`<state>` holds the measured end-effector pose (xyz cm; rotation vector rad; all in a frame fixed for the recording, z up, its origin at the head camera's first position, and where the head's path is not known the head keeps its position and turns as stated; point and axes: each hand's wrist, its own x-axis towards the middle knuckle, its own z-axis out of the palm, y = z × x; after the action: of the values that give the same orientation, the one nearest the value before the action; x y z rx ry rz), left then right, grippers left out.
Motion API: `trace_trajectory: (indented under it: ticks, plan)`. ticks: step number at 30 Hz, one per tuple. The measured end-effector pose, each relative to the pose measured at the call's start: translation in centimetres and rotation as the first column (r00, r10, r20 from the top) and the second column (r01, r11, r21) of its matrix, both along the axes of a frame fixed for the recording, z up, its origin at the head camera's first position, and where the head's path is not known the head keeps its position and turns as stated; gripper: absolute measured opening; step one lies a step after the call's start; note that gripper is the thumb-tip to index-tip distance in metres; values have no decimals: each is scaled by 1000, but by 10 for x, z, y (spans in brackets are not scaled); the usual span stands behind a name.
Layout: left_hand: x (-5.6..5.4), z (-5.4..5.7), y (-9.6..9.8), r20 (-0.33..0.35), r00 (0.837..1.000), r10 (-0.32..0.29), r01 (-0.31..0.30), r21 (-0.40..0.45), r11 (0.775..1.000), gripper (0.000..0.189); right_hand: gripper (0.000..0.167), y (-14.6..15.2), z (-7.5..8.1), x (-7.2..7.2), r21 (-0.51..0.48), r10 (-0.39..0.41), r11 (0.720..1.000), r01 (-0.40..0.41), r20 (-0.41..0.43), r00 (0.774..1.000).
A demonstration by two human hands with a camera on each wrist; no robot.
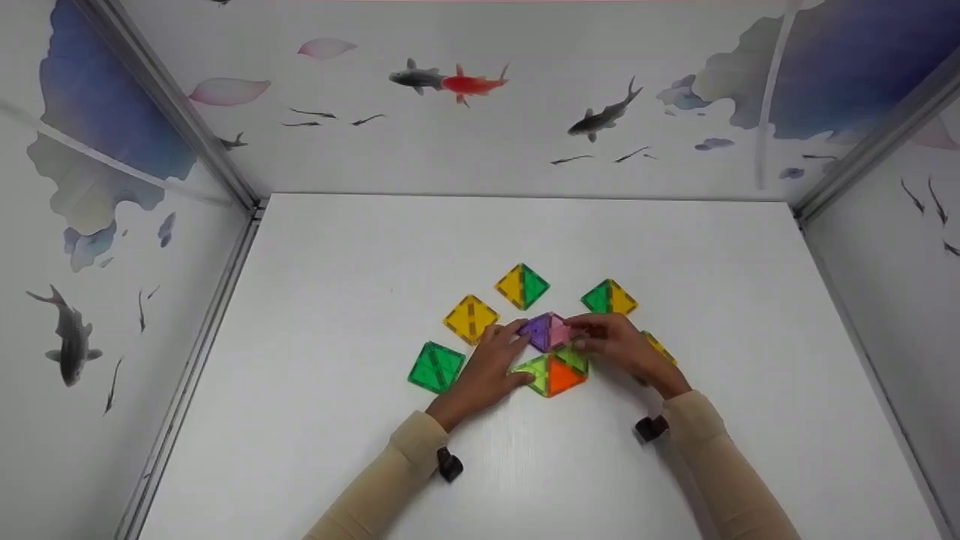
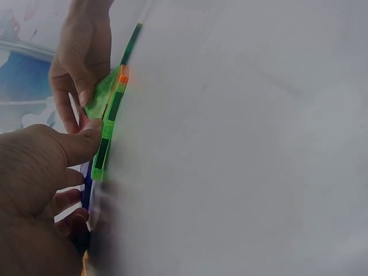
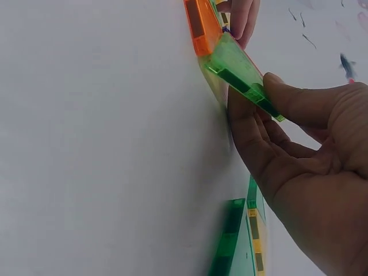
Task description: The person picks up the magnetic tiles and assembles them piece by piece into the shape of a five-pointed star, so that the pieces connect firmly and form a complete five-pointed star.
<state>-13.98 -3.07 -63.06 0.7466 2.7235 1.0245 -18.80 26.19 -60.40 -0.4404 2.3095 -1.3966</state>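
Observation:
My right hand [image 1: 626,346] pinches a light green triangular magnetic tile [image 3: 238,69] between thumb and fingers; the tile is tilted up from the table. It adjoins an orange triangular tile [image 1: 564,376]. My left hand [image 1: 489,366] rests at the left of this cluster, with its thumb touching another light green tile [image 1: 537,367] and its fingertips at a purple tile [image 1: 535,330]. A pink tile [image 1: 558,331] sits beside the purple one, close to my right fingertips. Part of the pinched tile is covered by my right hand.
Around the cluster lie paired tiles: a green pair [image 1: 436,367], a yellow pair [image 1: 471,318], a yellow-and-green pair [image 1: 522,286] and a green-and-yellow pair [image 1: 610,298]. Another pair, with a yellow tile [image 1: 660,348], is partly behind my right hand. Walls border the white table [image 1: 330,240].

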Motion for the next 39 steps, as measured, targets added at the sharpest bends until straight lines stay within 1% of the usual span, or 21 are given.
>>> trace_trajectory:
  ticks: [3,8,13,18,21,23,27,30,33,36,39]
  plan:
    - [3,-1,-4,14,1000,2,-3,19,1000,77,41,0,-6,2,-31,-3,1000,3,6,1000]
    - [6,-5,-9,32,999,6,-9,91,996,75,41,1,-13,6,-95,-3,995,3,1,1000]
    - [5,-6,-8,37,999,23,-29,150,988,66,39,3,-17,7,-102,-30,994,28,-15,999]
    - [1,-5,-5,6,999,34,-34,195,980,57,38,4,-17,6,-119,-63,991,58,-38,997]
    - [-2,-4,-3,-5,999,43,-41,214,976,52,37,3,-16,4,-124,-85,989,80,-37,996]
    - [-5,-3,-1,-11,999,54,-50,221,974,48,36,3,-15,3,-126,-93,988,88,-38,995]
    - [-9,-2,2,-6,998,70,-67,213,975,43,36,2,-14,-1,-131,-86,988,79,-51,995]
    - [-12,-1,4,4,997,75,-74,194,978,42,35,2,-14,-3,-133,-80,989,71,-66,995]
    - [-13,1,5,-2,997,76,-74,183,980,42,34,2,-13,-5,-126,-76,990,65,-87,993]
    - [-14,2,6,-27,997,75,-69,175,982,42,32,1,-14,-6,-139,-66,989,50,-116,991]
    - [-14,3,6,-53,996,72,-62,162,985,42,30,0,-15,-8,-147,-54,989,30,-162,985]
